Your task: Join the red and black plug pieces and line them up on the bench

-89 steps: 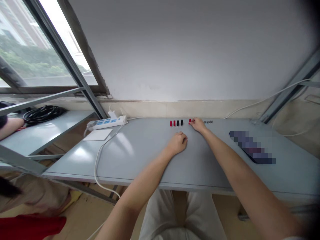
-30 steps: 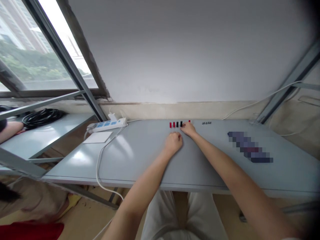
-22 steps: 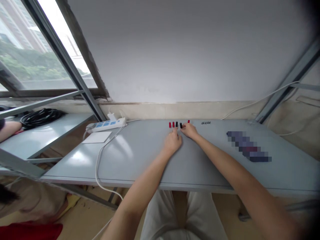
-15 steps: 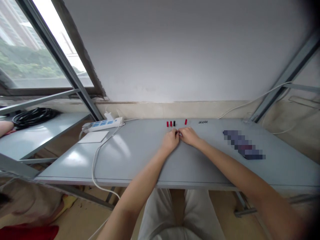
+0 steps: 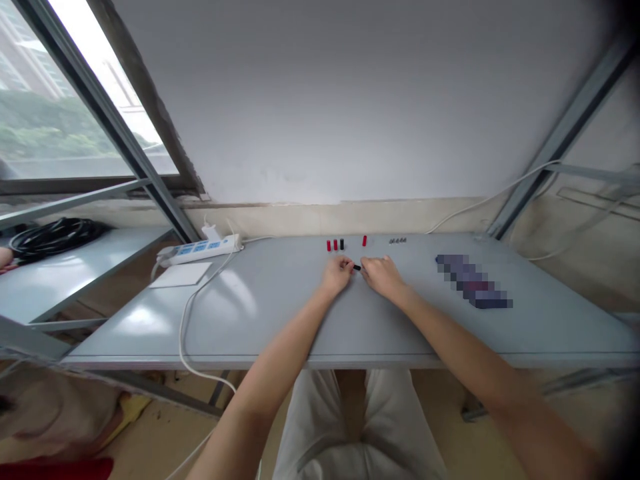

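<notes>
Both my hands rest on the grey table (image 5: 280,320), close together near its far edge. My left hand (image 5: 337,274) is closed, pinching a small black cylinder (image 5: 357,267) at its fingertips. My right hand (image 5: 381,275) is also closed, its fingertips pinched just right of that cylinder; what they hold is hidden. Behind the hands stands a short row of two red pieces (image 5: 331,245) and one black piece (image 5: 341,244). A lone red piece (image 5: 365,241) stands to the right of the row, with several tiny dark parts (image 5: 397,240) beyond it.
A white power strip (image 5: 197,249) with its cord and a white card (image 5: 180,274) lie at the table's left. A blurred dark object (image 5: 473,280) lies on the right. On a side shelf a black cable coil (image 5: 47,235) lies, with another person's arm (image 5: 4,257) at the far left.
My right hand left the lone red piece and took one black piece from the row. Both hands drew back toward me, met, and now sit slightly apart with the black cylinder between them.
</notes>
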The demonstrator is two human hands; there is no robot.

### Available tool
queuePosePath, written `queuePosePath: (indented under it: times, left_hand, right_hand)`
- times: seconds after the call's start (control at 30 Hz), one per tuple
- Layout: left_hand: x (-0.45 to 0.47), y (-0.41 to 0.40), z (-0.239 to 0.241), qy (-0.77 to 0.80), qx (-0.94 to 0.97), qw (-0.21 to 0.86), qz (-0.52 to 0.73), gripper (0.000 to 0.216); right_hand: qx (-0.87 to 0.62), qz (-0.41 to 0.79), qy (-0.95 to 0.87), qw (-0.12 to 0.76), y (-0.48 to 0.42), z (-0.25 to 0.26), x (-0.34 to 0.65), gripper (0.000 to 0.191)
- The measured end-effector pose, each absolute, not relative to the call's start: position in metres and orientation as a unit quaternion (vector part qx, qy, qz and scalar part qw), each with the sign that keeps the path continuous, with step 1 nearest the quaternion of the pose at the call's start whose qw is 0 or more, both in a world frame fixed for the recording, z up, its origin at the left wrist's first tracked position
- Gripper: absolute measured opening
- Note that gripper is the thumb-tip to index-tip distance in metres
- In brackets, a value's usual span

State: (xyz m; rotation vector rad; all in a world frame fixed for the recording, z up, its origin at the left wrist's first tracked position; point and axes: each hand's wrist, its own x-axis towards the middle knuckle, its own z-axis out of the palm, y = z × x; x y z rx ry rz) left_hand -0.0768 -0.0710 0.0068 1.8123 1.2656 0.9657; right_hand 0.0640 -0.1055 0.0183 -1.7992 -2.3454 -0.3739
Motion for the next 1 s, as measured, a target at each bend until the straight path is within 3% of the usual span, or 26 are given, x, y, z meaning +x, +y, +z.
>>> queuePosePath:
  times: [0.27, 0.63, 1.0]
  left_hand:
    - [-0.081, -0.066, 0.009, 0.512, 0.655, 0.356, 0.426, 0.014]
    - [-0.079, -0.073, 0.002, 0.434, 0.812, 0.212, 0.327, 0.018]
    - [-0.078, -0.081, 0.006, 0.416, 0.849, 0.141, 0.293, 0.030]
  right_hand:
    - [-0.639, -0.107, -0.757, 0.078, -0.101, 0.015, 0.075, 0.016]
    - [-0.524, 0.151, -0.794, 0.268, -0.089, -0.002, 0.084, 0.018]
    - [-0.479, 0.261, -0.770, 0.330, -0.083, -0.011, 0.089, 0.014]
